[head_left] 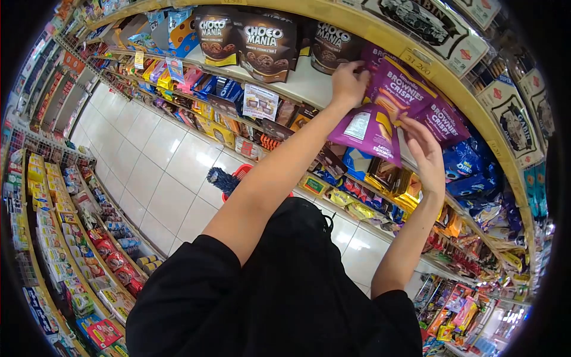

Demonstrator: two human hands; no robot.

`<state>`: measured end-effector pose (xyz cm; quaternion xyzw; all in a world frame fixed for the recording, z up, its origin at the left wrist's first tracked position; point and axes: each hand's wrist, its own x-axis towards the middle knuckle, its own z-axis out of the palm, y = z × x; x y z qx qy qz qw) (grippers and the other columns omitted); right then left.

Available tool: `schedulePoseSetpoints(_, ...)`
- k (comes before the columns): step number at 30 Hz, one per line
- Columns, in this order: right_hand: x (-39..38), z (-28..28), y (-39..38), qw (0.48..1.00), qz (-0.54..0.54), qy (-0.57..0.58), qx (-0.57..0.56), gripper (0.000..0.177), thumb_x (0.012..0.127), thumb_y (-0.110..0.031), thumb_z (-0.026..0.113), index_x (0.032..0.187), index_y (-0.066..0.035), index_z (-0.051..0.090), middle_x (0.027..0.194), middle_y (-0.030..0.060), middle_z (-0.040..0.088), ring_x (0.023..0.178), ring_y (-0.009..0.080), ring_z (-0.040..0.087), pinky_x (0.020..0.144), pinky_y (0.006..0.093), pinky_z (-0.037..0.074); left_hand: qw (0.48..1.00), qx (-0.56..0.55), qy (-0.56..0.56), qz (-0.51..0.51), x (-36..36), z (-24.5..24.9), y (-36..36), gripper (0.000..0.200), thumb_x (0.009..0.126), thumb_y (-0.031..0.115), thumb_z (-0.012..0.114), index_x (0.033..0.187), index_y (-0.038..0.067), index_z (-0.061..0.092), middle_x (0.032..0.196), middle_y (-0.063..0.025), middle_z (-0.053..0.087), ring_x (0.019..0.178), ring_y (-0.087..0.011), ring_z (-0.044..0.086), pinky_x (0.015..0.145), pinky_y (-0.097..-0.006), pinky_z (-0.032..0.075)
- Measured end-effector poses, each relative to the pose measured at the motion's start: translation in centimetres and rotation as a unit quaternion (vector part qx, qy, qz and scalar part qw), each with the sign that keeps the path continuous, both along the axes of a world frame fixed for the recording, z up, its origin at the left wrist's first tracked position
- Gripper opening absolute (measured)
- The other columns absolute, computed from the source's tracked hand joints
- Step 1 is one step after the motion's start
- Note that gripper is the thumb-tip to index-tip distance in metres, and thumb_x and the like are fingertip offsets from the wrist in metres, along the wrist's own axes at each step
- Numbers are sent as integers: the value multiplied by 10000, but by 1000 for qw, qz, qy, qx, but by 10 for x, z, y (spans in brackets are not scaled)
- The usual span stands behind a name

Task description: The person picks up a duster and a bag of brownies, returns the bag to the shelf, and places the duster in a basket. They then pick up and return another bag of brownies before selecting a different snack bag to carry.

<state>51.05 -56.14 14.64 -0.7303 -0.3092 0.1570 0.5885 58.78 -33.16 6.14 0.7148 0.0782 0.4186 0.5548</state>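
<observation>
Purple Brownies Crispy bags (401, 89) stand on the shelf in front of me. My left hand (351, 83) is at the left edge of these bags, its fingers bent against the purple packaging. Lower down, another purple bag (366, 132) lies tilted at the shelf's front edge, its back label showing. My right hand (421, 146) is at the right side of that bag, with thumb and fingertips closed on its edge. Dark Choco Mania pouches (266, 47) stand left of my left hand.
Blue Oreo packs (467, 163) sit right of the purple bags. Lower shelves hold many snack packs. A red basket (242, 171) with a dark fluffy item (222, 180) is on the tiled floor (172, 143). Another stocked shelf (65, 232) runs along the left.
</observation>
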Motion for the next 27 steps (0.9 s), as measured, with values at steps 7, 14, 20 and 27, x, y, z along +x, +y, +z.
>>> schedulePoseSetpoints(7,-32,1,11,979,60,-182,-73,972,472,-300,865,1310,-53,440,1441,168,276,1347,287,237,1064,386,264,993,91,40,60,-4,9,-20,340,773,159,605,1079,9,615,925,-208,607,956,-323,549,842,-378,439)
schedulePoseSetpoints(14,-15,-12,14,980,-117,-161,-22,299,730,-2,674,1025,14,624,1061,116,626,1007,182,572,873,300,431,980,106,166,1,-28,35,-9,365,790,189,602,1113,18,597,806,-171,661,812,-314,630,751,-370,486)
schedulePoseSetpoints(20,15,-13,27,972,-210,-96,54,227,837,-156,657,950,23,574,830,40,630,706,65,559,593,188,432,981,50,175,-60,-31,30,11,345,804,207,613,1085,9,599,865,-161,672,796,-244,661,714,-309,497)
schedulePoseSetpoints(27,27,-25,39,927,-330,-167,-61,288,865,-249,618,921,23,543,689,44,609,582,56,488,514,213,370,983,95,139,-73,-29,21,20,281,842,166,574,1067,-1,590,913,-148,669,795,-223,661,710,-304,497)
